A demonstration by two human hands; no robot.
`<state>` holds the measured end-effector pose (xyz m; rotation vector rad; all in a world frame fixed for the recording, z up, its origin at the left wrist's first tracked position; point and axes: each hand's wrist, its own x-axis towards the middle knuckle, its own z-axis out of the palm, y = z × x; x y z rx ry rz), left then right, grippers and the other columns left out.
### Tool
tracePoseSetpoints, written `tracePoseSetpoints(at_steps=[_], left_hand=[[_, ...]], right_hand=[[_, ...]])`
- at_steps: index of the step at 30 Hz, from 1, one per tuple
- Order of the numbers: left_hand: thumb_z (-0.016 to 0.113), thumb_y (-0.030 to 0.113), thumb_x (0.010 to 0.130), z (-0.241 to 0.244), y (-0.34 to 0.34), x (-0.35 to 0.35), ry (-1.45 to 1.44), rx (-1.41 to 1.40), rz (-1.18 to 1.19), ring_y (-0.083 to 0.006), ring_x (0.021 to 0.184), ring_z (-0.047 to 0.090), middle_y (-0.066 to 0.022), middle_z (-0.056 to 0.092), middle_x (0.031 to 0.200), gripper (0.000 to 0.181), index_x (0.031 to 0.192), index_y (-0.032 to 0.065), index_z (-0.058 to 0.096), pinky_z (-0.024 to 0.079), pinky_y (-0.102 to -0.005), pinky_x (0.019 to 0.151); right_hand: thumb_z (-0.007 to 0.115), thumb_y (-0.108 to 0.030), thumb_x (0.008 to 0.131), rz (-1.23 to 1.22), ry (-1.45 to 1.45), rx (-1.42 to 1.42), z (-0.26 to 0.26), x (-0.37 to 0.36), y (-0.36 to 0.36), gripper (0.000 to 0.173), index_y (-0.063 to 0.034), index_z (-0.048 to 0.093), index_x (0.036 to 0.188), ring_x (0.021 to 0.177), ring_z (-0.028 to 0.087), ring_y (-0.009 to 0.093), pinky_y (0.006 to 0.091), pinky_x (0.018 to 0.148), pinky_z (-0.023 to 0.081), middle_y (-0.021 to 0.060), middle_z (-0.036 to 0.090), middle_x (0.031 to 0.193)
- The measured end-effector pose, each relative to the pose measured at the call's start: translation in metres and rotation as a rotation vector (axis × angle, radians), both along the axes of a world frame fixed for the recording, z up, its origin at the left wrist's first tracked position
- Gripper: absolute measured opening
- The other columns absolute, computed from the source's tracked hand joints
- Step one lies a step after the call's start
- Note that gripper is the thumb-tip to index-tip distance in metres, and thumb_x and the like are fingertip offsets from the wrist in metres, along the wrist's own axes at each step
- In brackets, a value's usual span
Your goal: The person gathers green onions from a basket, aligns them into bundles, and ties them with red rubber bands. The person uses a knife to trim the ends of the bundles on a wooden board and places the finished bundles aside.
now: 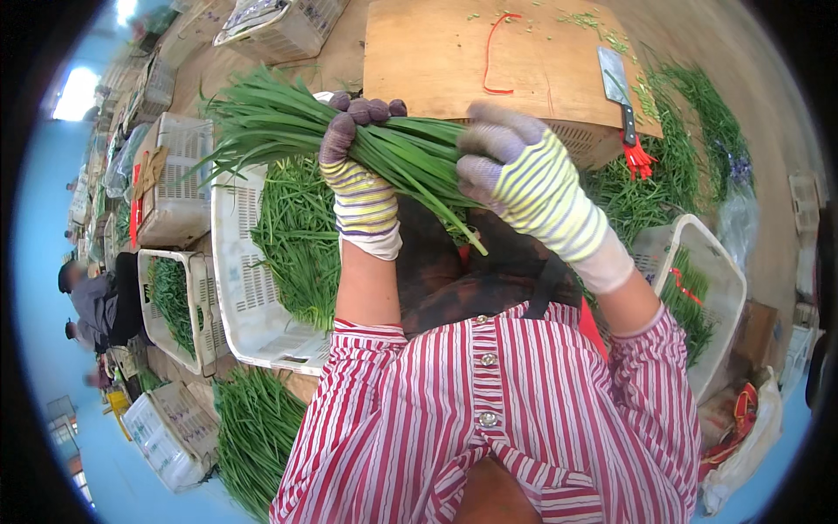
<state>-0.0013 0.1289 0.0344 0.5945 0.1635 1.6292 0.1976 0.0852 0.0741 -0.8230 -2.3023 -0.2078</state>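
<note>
My left hand point(357, 150), in a striped knit glove with purple-coated fingers, grips a bunch of garlic chives point(412, 147) around its middle. The leaves fan out to the left; the cut stalk ends point right, and one stalk hangs lower than the others. My right hand point(510, 164), in a matching glove, is at the stalk ends with its fingers bent. It is motion-blurred, so whether it grasps any stalks is unclear. Below the bunch, to the left, a white plastic crate point(245, 275) holds loose chives point(298, 242).
A wooden board point(432, 65) ahead bears a red tie point(488, 56), green scraps and a cleaver point(614, 78) near its right edge. Red ties point(638, 159) hang below the cleaver handle. At right, another crate point(713, 255) holds a tied bunch point(684, 295). People point(101, 301) are at far left.
</note>
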Motion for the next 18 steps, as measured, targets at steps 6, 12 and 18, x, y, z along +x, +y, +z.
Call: tracePoseSetpoints(at_steps=[6, 12, 18], left_hand=[[0.062, 0.007, 0.075, -0.002, 0.008, -0.04, 0.129, -0.191, 0.437, -0.0246, 0.076, 0.062, -0.0107, 0.061, 0.076, 0.01, 0.086, 0.0057, 0.062, 0.052, -0.0417, 0.078], [0.061, 0.013, 0.081, -0.007, 0.01, -0.057, -0.212, 0.097, 0.118, -0.0144, 0.079, 0.059, 0.002, 0.061, 0.08, 0.007, 0.088, 0.0119, 0.06, 0.045, -0.0369, 0.088], [0.068, 0.014, 0.079, 0.007, 0.001, -0.021, -0.132, 0.099, -0.004, -0.0164, 0.08, 0.056, 0.0041, 0.055, 0.078, 0.024, 0.099, 0.015, 0.054, 0.043, -0.04, 0.088]], right_hand=[[0.06, -0.03, 0.082, -0.272, 0.409, -0.651, -0.024, 0.056, -0.034, 0.027, -0.0043, 0.061, 0.09, 0.071, 0.063, 0.034, 0.041, 0.063, 0.05, 0.0149, 0.064, 0.077], [0.072, -0.038, 0.07, -0.558, -0.383, -1.192, -0.025, 0.106, -0.045, 0.075, 0.0003, 0.05, 0.13, 0.121, 0.049, 0.037, 0.0392, 0.103, 0.039, 0.0241, 0.051, 0.13], [0.069, -0.019, 0.079, 0.071, 0.807, -1.26, -0.016, 0.021, -0.008, 0.049, 0.0015, 0.056, 0.121, 0.104, 0.059, 0.023, 0.03, 0.092, 0.046, 0.0158, 0.06, 0.116]])
